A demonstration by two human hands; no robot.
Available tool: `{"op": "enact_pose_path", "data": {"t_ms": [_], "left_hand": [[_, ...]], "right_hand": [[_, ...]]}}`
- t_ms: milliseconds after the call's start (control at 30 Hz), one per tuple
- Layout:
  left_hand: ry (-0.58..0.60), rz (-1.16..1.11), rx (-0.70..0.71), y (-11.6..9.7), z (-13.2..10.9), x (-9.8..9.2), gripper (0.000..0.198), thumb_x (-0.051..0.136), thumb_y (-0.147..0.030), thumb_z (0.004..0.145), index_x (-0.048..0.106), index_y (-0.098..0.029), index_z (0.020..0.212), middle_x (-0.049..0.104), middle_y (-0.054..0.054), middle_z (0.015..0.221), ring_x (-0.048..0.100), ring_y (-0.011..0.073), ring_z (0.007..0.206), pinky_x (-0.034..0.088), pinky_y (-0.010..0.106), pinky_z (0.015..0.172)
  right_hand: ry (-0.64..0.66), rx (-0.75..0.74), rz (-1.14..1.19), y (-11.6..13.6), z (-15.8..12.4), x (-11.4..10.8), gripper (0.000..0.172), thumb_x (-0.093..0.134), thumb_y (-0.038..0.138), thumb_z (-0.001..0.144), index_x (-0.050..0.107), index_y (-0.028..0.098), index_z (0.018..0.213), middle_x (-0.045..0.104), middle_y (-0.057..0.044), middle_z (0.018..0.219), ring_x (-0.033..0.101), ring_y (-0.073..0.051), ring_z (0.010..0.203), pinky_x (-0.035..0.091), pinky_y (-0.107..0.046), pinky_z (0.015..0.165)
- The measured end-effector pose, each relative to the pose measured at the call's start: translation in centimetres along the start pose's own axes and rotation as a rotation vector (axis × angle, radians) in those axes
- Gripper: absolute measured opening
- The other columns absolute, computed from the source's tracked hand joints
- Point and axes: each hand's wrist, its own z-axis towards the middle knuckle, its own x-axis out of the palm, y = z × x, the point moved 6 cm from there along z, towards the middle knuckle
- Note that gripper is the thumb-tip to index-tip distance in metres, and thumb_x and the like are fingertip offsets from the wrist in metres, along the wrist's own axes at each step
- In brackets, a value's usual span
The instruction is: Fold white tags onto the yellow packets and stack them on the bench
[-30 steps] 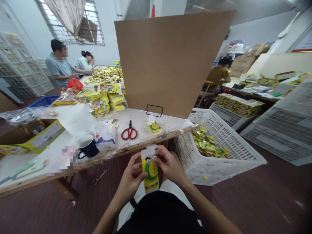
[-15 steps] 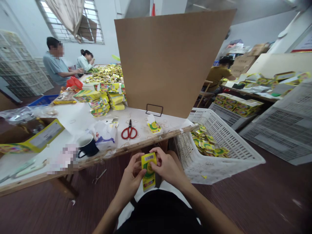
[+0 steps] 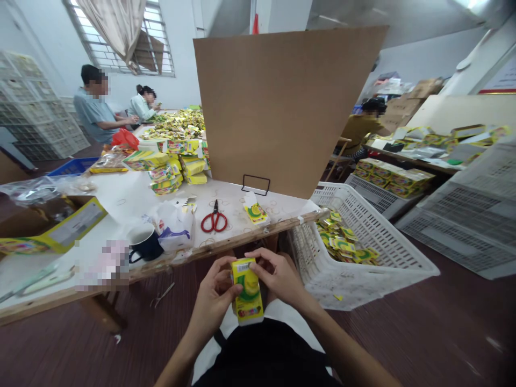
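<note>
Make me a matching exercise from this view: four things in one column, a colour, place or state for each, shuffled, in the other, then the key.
Things
1. Barcoded yellow box
2. Scissors
3. Mug
4. Big open white crate

Descriptions
A. Dark outside, pale inside
B. Contains loose yellow packets
C. Held between the left hand and the right hand
D. Red-handled, lying on the table

Right pairs: 1-C, 2-D, 3-A, 4-B
</note>
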Motion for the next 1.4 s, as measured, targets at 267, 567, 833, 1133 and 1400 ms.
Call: {"op": "enact_pose_path", "data": {"t_ms": [267,567,833,1133,1400], "left_hand": [[-0.132,0.083,0.044,0.6,0.6,-0.9,0.068,0.070,-0.022,0.071,0.035,-0.024,0.129,0.063,0.012,0.116,0.058,0.0240,0.113,0.042,0.039,0.098],[-0.088,0.132,0.011,1.3,0.8,-0.8,0.050,0.071,-0.031,0.072,0.052,-0.021,0.117,0.066,0.014,0.109,0.063,0.0268,0.104,0.048,0.041,0.092],[-0.099,0.021,0.000,3.1,1.5,-3.0,0.042,0.068,-0.039,0.075,0.060,-0.020,0.111,0.070,0.014,0.103,0.065,0.0261,0.099,0.046,0.041,0.094],[-0.019,-0.667,-0.275,3.8,1.8,-1.2,0.051,0.053,-0.057,0.080,0.069,-0.013,0.102,0.070,0.016,0.106,0.060,0.0300,0.108,0.045,0.043,0.096],[0.076,-0.787,-0.081,1.8,0.9,-0.2,0.056,0.035,-0.050,0.091,0.065,-0.009,0.114,0.063,0.019,0.120,0.051,0.0324,0.120,0.029,0.047,0.108]], "right_hand": [[-0.835,-0.102,-0.702,-1.2,0.9,-12.6,0.022,0.054,0.027,0.082,0.061,0.017,0.100,0.055,-0.013,0.108,0.045,-0.028,0.107,0.032,-0.045,0.095],[-0.228,0.017,-0.911,-8.3,11.4,-7.2,0.043,0.064,0.030,0.076,0.057,0.021,0.118,0.054,-0.009,0.127,0.044,-0.027,0.114,0.032,-0.038,0.092],[-0.132,-0.038,-0.906,-6.6,12.2,-4.9,0.021,0.050,0.023,0.089,0.068,0.017,0.080,0.071,-0.008,0.088,0.059,-0.022,0.090,0.029,-0.039,0.089],[0.071,-0.648,-0.601,5.9,-1.2,3.1,0.008,0.051,0.017,0.085,0.056,0.022,0.080,0.070,0.001,0.081,0.060,-0.015,0.073,0.037,-0.033,0.074],[-0.158,-0.845,-0.347,5.6,-2.8,2.8,0.003,0.053,0.018,0.083,0.055,0.019,0.081,0.069,0.001,0.073,0.056,-0.012,0.063,0.037,-0.028,0.063]]}}
